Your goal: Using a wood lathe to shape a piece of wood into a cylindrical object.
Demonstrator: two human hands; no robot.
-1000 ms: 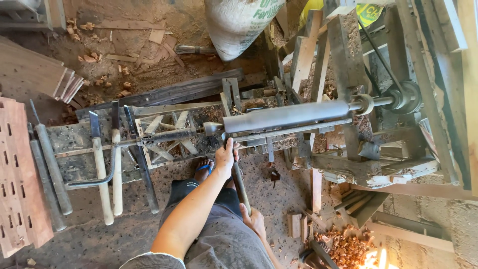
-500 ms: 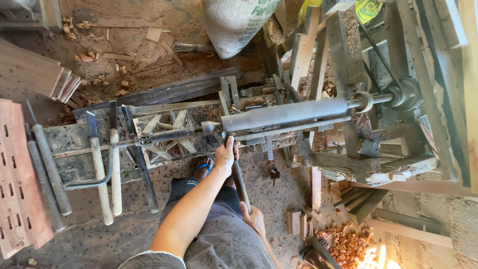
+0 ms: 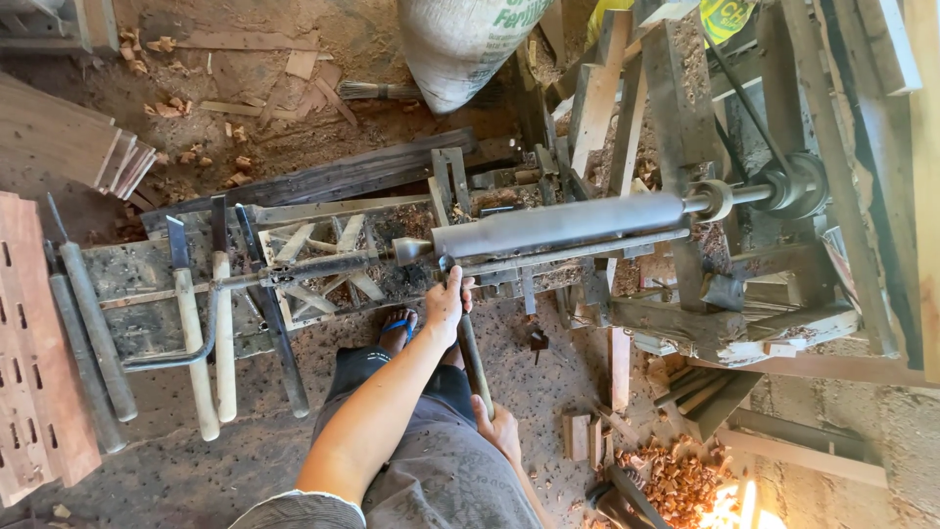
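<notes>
As hands (image 3: 470,362) grip chisel (image 3: 473,353), workpiece (image 3: 558,223) touching

A white woven sack (image 3: 460,44) is standing at the top centre on the dirt floor, bulging and rounded, with green printing showing on its upper right side. A yellow bag (image 3: 729,15) with green markings is peeking in at the top edge, right of the sack, partly hidden behind wooden posts.
</notes>
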